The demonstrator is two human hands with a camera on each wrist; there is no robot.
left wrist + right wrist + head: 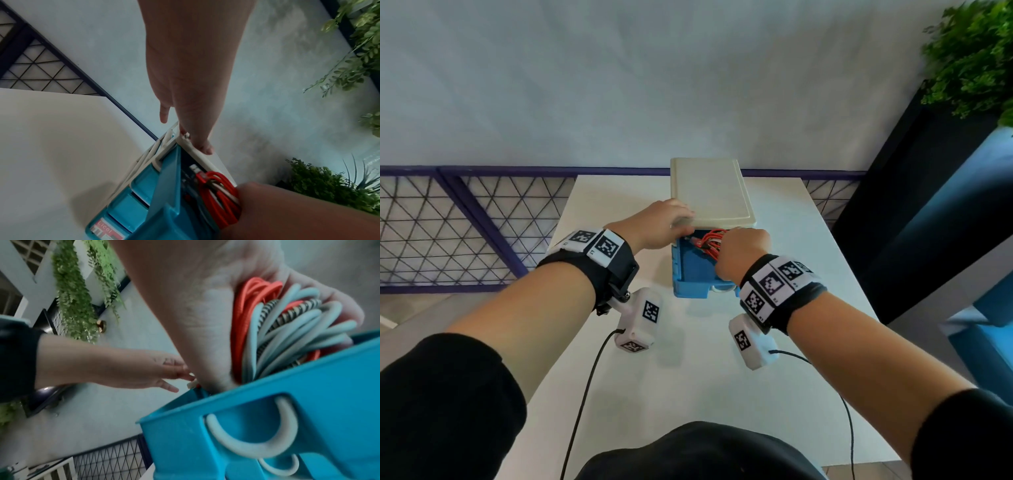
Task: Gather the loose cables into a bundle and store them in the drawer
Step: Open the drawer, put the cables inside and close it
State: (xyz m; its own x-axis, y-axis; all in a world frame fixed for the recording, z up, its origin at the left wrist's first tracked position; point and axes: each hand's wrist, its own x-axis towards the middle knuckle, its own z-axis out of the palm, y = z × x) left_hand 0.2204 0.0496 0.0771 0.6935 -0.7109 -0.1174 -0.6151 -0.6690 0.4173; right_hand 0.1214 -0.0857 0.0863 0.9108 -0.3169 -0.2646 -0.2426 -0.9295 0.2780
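A small drawer unit with a cream top (710, 192) stands on the white table (791, 274). Its top blue drawer (693, 270) is pulled out toward me. My right hand (743, 255) grips a coiled bundle of red, grey and striped cables (287, 324) and holds it inside the open drawer (267, 426). Red loops of the cable bundle (710, 241) stick out past the fist toward the unit. My left hand (657, 224) rests flat on the front left corner of the unit's top, fingers straight (197, 129). The drawer's grey handle (252, 439) faces me.
Two more blue drawers (131, 198) sit below the open one. A purple-framed wire fence (465, 222) runs behind the table. A dark planter with green plants (972, 58) stands at the right. Wrist camera cables (585, 394) trail across the table's near side.
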